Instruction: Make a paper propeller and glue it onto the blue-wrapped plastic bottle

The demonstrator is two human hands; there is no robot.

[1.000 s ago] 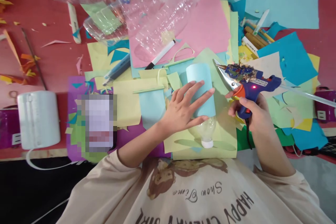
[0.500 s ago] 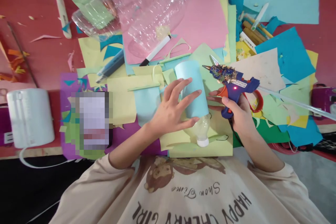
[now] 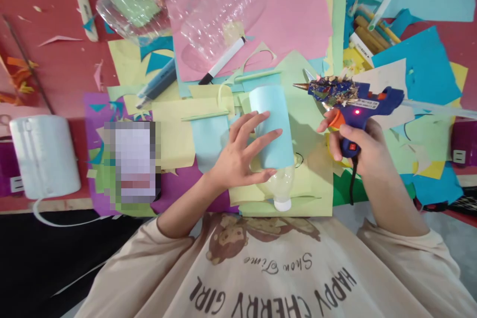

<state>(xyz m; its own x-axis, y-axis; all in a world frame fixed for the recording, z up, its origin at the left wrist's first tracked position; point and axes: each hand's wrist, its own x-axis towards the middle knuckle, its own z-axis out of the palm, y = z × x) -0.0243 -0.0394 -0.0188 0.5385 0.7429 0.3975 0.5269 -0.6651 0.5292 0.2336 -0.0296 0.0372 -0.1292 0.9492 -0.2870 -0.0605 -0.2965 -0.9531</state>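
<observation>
A small clear plastic bottle (image 3: 283,184) lies with its white cap toward my body, and light blue paper (image 3: 278,151) is wrapped around its upper part. My left hand (image 3: 244,151) rests on that paper with its fingers spread. To the right, my right hand (image 3: 359,144) is wrapped round the handle of a blue glue gun (image 3: 357,104), a finger by its orange trigger. The gun's nozzle points left, above and right of the bottle; its front is crusted with debris, a small red light glows and a clear glue stick comes out of the back.
Large clear bottles (image 3: 223,5) lie on pink paper (image 3: 301,15) at the back. A black-and-white marker (image 3: 223,59), a blue marker (image 3: 158,82), a phone-like blurred object (image 3: 136,161) and a white case (image 3: 44,156) are leftward. Paper scraps and scissors, partly hidden, are rightward.
My right hand has lifted and moved right with the glue gun, its grip now fuller round the handle. My left hand stays on the blue paper. The view has shifted slightly.
</observation>
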